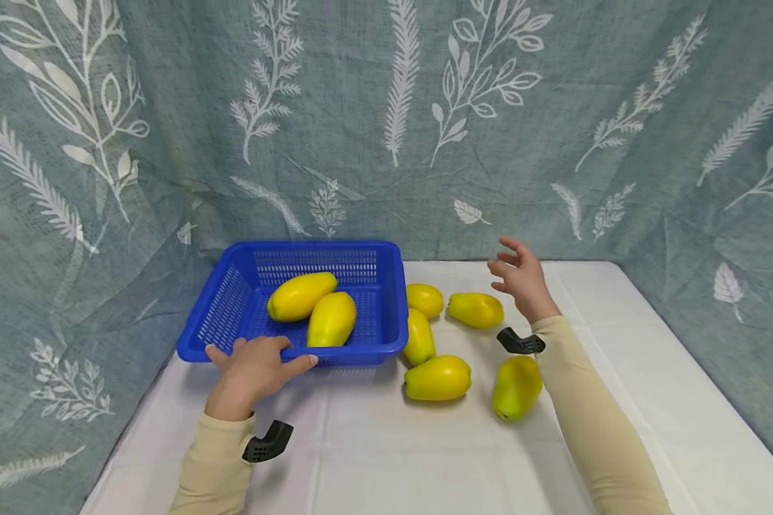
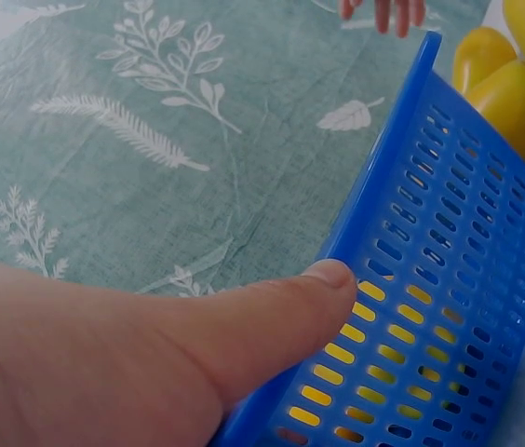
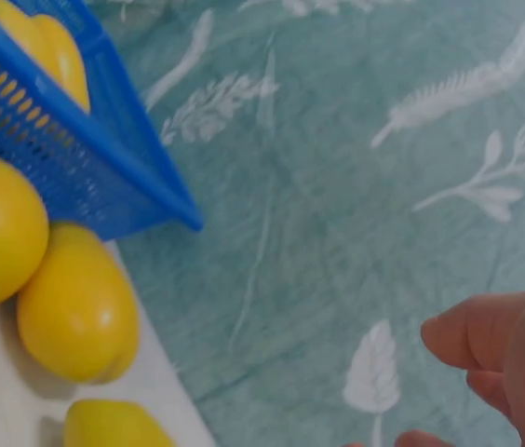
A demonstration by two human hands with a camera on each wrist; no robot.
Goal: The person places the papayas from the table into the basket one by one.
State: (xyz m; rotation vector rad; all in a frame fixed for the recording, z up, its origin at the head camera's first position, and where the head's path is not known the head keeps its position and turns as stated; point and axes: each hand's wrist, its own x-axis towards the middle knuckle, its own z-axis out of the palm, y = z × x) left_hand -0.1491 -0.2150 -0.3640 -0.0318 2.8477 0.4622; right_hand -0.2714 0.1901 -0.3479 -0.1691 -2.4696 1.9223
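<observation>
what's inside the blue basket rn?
Two yellow papayas lie side by side in the blue basket, touching. Left hand grips its near rim. The floor strip behind that rim is hidden.

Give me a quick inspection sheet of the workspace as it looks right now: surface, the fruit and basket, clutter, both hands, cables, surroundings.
Surface: white cloth on the table, flat, a few creases.
Job's things: blue basket at the left rear, holding two yellow fruits; five more fruits lie loose on the cloth to its right.
Clutter: nothing seen.
Hands: left hand grips the basket's near rim, thumb along the wall; right hand raised above the loose fruits, fingers loosely spread, holding nothing.
Cables: nothing seen; a black wrist mount on each sleeve.
Surroundings: teal curtain with white leaf print behind and on both sides.
</observation>
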